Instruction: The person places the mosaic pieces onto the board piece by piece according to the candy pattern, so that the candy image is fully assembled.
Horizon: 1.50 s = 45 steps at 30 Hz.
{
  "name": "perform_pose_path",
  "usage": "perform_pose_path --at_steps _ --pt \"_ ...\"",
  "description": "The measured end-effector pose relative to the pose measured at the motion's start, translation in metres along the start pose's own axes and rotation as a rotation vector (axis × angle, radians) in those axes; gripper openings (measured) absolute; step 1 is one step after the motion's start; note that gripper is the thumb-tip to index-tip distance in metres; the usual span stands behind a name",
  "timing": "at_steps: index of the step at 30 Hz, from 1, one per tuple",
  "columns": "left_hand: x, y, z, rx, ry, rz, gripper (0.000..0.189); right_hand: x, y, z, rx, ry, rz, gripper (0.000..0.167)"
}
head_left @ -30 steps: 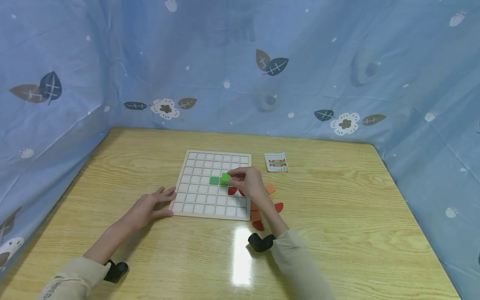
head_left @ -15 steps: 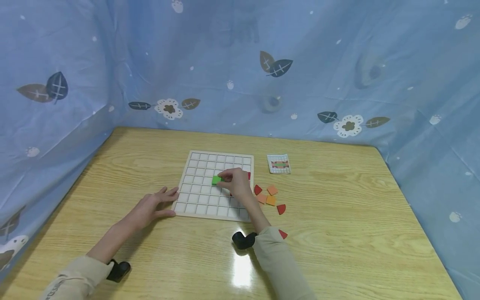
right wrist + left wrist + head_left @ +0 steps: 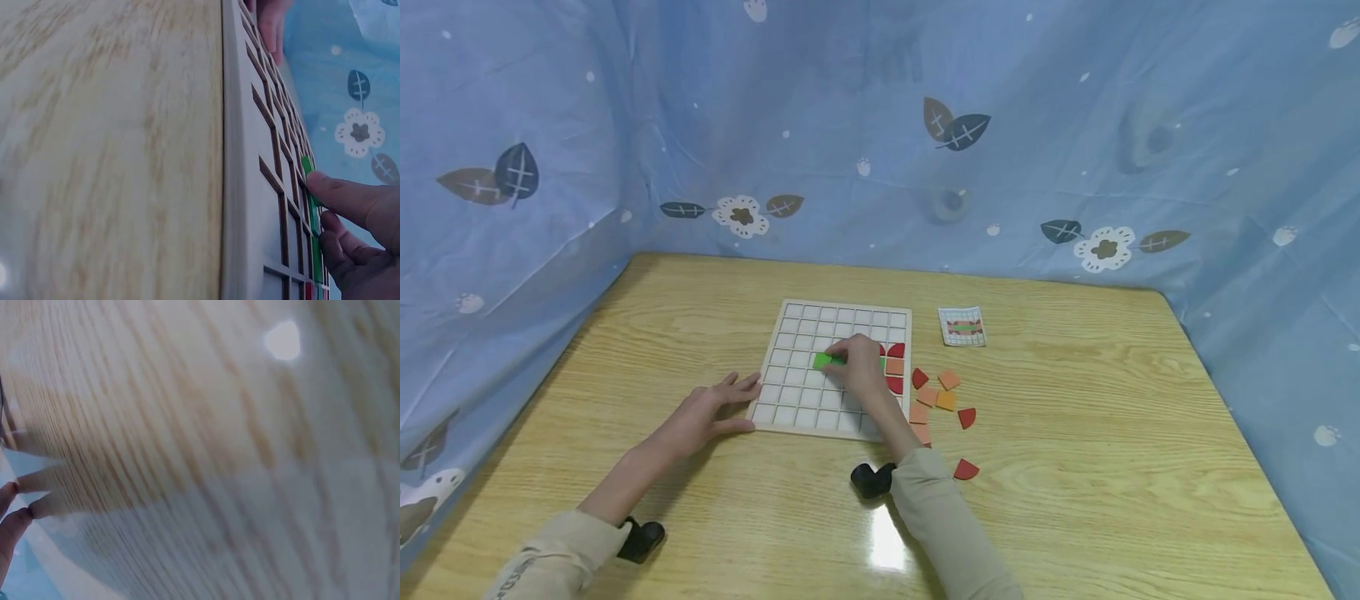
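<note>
My right hand (image 3: 859, 367) is over the white gridded board (image 3: 784, 396), pinching a green square tile (image 3: 822, 361) between thumb and fingertips. The right wrist view shows the thumb on the green tile (image 3: 307, 165), at the board's surface. More green lies beside it in the same row, partly covered by that hand. Red quarter-circle tiles (image 3: 896, 350) and an orange square tile (image 3: 895, 366) sit in cells at the board's right side. My left hand (image 3: 703, 412) rests at the board's left edge with its fingers spread; only fingertips show in the left wrist view.
Right of the board lie several loose orange square tiles (image 3: 927, 397) and red quarter-circle tiles (image 3: 967, 417). A small pattern card (image 3: 962, 327) lies behind them on the wooden table (image 3: 1075, 417). A blue patterned cloth (image 3: 850, 125) hangs around the back and sides.
My right hand has moved left along the row with a green tile, uncovering the red and orange tiles at the board's right side. My left hand has stayed at the board's edge.
</note>
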State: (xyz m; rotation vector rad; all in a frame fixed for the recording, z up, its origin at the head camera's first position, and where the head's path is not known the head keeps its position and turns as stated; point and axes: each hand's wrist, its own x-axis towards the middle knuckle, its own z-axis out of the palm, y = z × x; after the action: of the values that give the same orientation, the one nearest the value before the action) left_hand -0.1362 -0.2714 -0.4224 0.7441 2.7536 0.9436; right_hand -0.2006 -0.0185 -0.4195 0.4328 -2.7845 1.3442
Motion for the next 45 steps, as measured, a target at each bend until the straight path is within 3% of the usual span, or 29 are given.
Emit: perform_pose_path --at_steps 14,19,34,40,45 --pt "0.000 0.003 -0.001 0.002 -0.004 -0.022 0.064 0.004 -0.002 0.002 -0.026 -0.011 0.050 0.029" --pt "0.001 0.003 -0.001 0.007 -0.003 -0.024 0.064 0.006 -0.003 0.000 -0.037 0.011 0.043 0.019" --pt "0.002 0.001 0.001 0.003 -0.003 -0.022 0.063 0.011 -0.005 0.002 -0.017 -0.028 0.157 0.015" --pt "0.002 0.000 0.002 -0.003 0.006 -0.016 0.063 0.008 -0.005 -0.002 -0.033 -0.004 0.119 0.017" --pt "0.000 0.000 0.001 -0.010 0.012 -0.008 0.064 -0.002 -0.002 -0.019 0.013 0.015 0.057 0.022"
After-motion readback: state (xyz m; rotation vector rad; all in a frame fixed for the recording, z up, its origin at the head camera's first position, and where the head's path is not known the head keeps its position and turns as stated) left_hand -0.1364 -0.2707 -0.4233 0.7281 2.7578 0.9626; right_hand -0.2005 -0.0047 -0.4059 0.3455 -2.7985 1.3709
